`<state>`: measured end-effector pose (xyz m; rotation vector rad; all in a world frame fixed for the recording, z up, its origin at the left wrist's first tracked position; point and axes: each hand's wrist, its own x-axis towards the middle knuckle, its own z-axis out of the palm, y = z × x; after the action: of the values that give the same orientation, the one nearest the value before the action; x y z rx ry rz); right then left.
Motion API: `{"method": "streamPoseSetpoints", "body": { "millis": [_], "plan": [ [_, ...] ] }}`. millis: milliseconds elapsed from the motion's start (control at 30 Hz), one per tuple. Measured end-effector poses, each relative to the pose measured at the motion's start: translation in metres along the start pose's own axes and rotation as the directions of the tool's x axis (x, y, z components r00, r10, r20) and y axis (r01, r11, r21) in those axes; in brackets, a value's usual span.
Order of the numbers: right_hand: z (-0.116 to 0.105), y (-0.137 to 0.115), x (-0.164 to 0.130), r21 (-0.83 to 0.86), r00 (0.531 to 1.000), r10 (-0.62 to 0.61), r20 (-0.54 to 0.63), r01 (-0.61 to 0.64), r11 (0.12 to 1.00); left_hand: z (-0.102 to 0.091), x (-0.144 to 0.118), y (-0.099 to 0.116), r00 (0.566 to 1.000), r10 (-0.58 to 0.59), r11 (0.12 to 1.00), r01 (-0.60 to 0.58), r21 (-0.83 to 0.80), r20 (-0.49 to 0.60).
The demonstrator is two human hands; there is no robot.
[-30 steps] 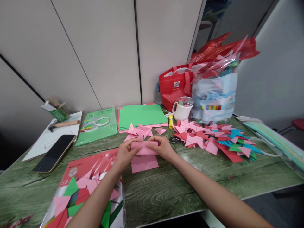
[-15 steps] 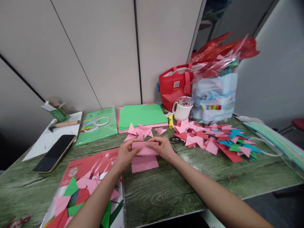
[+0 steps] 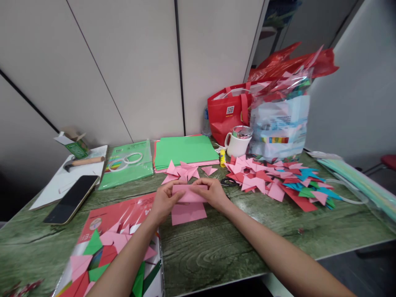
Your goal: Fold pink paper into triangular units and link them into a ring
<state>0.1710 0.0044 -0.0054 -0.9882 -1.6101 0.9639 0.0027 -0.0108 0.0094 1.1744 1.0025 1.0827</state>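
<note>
Both hands grip a folded strip of pink paper (image 3: 189, 195) above the middle of the table. My left hand (image 3: 165, 202) pinches its left end, thumb on the near face. At the right end my right hand (image 3: 214, 194) does the same, with its fingers behind the paper. Beneath the strip lies another piece of pink paper (image 3: 188, 214), flat on the table; its far part is hidden. Just beyond the hands rest several folded pink paper pieces (image 3: 181, 170), and one pink triangle (image 3: 209, 170) sits apart from them.
Folded paper pieces pile up on the right (image 3: 256, 175) and on a red packet (image 3: 120, 212) at left. Behind stand a stack of green sheets (image 3: 185, 152), a white mug (image 3: 238, 143), a glue stick (image 3: 222, 158) and a red bag (image 3: 227, 117). A phone (image 3: 72, 200) and hammer (image 3: 83, 163) lie left.
</note>
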Motion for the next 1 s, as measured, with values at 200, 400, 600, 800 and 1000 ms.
{"method": "streamPoseSetpoints", "body": {
  "millis": [200, 400, 600, 800, 1000],
  "plan": [
    [0.001, 0.0, 0.0, -0.007, 1.0, 0.005, -0.009, -0.005, 1.0, 0.001, -0.001, 0.001, 1.0, 0.008, 1.0, -0.008, -0.01, 0.005],
    [0.0, -0.001, -0.001, -0.01, 0.999, 0.031, -0.023, -0.031, 0.999, 0.001, -0.002, 0.001, 1.0, -0.02, 1.0, 0.021, 0.006, -0.019],
    [0.0, 0.0, -0.001, -0.022, 0.999, 0.003, -0.053, -0.005, 1.0, 0.006, -0.002, -0.001, 0.993, -0.109, 0.993, 0.111, 0.045, -0.038],
    [0.002, -0.002, -0.001, -0.014, 0.998, 0.004, -0.07, -0.005, 1.0, 0.009, -0.002, -0.001, 0.983, -0.169, 0.985, 0.17, 0.02, -0.07],
    [0.002, -0.003, -0.002, -0.028, 0.998, 0.002, -0.059, -0.004, 1.0, 0.01, -0.005, 0.001, 0.979, -0.181, 0.98, 0.187, 0.062, -0.099]
  ]
}}
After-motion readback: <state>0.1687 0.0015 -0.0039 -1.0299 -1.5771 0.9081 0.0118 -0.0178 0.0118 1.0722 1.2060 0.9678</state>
